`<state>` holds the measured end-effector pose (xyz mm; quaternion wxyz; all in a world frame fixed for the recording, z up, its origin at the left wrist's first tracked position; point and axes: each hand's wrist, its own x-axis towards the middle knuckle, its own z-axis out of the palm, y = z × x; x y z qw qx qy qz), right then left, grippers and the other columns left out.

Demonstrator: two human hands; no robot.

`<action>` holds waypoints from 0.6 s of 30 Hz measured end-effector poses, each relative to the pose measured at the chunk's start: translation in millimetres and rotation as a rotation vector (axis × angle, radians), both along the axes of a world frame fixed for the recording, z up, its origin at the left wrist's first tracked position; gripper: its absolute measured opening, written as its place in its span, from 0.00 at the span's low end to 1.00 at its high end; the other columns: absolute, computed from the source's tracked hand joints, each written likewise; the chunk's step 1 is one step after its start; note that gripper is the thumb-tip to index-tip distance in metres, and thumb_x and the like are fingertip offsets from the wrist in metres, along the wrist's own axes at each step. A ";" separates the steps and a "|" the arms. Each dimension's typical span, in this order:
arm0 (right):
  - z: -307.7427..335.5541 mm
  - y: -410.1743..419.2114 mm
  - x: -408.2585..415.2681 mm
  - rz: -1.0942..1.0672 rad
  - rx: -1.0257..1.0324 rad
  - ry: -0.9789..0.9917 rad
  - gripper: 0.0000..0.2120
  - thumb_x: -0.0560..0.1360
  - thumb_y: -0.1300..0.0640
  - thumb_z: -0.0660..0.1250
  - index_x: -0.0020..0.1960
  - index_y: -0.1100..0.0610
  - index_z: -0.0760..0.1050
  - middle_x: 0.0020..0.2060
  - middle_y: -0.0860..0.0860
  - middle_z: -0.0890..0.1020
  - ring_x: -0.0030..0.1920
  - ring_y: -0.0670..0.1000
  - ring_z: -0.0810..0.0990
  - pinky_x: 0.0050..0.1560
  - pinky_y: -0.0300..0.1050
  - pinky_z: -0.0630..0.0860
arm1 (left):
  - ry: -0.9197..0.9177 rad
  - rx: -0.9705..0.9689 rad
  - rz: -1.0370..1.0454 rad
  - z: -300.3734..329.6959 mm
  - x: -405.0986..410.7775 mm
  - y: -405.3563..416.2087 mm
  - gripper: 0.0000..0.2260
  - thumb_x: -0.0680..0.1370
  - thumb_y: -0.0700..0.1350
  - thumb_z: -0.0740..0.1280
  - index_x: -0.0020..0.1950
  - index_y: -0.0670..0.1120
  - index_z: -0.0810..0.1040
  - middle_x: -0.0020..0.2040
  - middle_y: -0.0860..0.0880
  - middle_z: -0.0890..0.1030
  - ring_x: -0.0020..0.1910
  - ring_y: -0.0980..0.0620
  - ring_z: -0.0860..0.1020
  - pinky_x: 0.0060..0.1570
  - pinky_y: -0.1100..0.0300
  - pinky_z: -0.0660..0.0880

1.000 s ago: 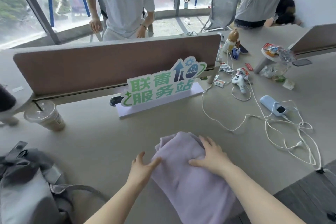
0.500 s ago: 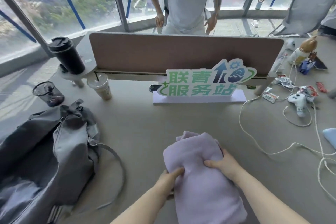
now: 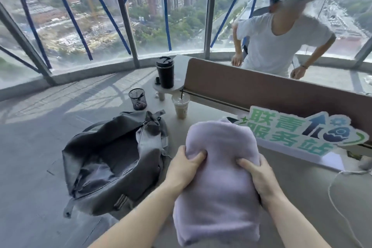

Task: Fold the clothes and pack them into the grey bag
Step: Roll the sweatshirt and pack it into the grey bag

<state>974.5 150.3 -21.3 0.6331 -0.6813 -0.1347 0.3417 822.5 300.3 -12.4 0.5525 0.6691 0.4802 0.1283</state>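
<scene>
Nearest the wearer, both hands are gripping a folded lilac garment (image 3: 217,183) and holding it above the worktop (image 3: 302,197). The left hand (image 3: 184,169) is clamping the garment's left edge, thumb pressing into the top face and fingers curling underneath. The right hand (image 3: 259,175) is mirroring this on the right edge, thumb on top and fingers wrapping below. This two-sided grip is probably keeping the folds from opening while the bundle is being carried.

Just left of the garment, the grey bag (image 3: 112,159) is lying on the worktop with its main zip undone and its mouth gaping upward, so the opening is facing the incoming load. The interior is showing dark lining; no contents are discernible. Judged from this layout, folding of this piece is complete and packing is the step in hand.

Beyond the bag, an iced drink cup (image 3: 180,106) with a straw, a mesh pen holder (image 3: 137,99) and a black tumbler (image 3: 165,72) are standing upright. A green lettered sign (image 3: 302,133) is standing to the right, before a brown divider panel (image 3: 261,86). Behind the panel, a person in a white T-shirt (image 3: 279,46) is leaning forward.
</scene>
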 end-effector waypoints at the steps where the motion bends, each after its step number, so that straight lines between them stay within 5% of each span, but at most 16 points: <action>1: 9.4 17.8 -9.5 0.016 0.026 -0.017 0.21 0.66 0.55 0.76 0.57 0.54 0.76 0.47 0.51 0.85 0.47 0.50 0.85 0.45 0.47 0.79 | -0.015 0.036 0.010 11.5 -11.1 18.4 0.18 0.68 0.65 0.69 0.50 0.54 0.74 0.46 0.57 0.81 0.47 0.56 0.80 0.51 0.55 0.76; 8: 44.7 148.2 -92.4 0.095 0.102 -0.105 0.22 0.63 0.48 0.74 0.56 0.45 0.75 0.48 0.45 0.85 0.50 0.49 0.84 0.55 0.53 0.79 | -0.089 0.128 -0.005 58.3 -105.5 150.3 0.15 0.71 0.60 0.72 0.48 0.49 0.81 0.44 0.54 0.85 0.46 0.53 0.83 0.52 0.51 0.79; 14: 31.9 253.8 -175.4 -0.004 0.065 -0.153 0.26 0.62 0.48 0.75 0.58 0.48 0.73 0.49 0.48 0.85 0.49 0.49 0.84 0.56 0.54 0.80 | -0.039 0.180 -0.067 42.1 -169.2 258.4 0.09 0.78 0.52 0.67 0.54 0.49 0.76 0.46 0.54 0.79 0.43 0.57 0.77 0.37 0.69 0.69; 18: 9.5 302.2 -215.0 -0.078 -0.128 -0.220 0.36 0.60 0.39 0.74 0.64 0.45 0.68 0.55 0.45 0.80 0.56 0.49 0.80 0.59 0.52 0.77 | 0.056 0.149 -0.117 17.6 -193.5 311.2 0.09 0.78 0.52 0.67 0.52 0.48 0.76 0.47 0.50 0.80 0.51 0.48 0.79 0.44 0.59 0.71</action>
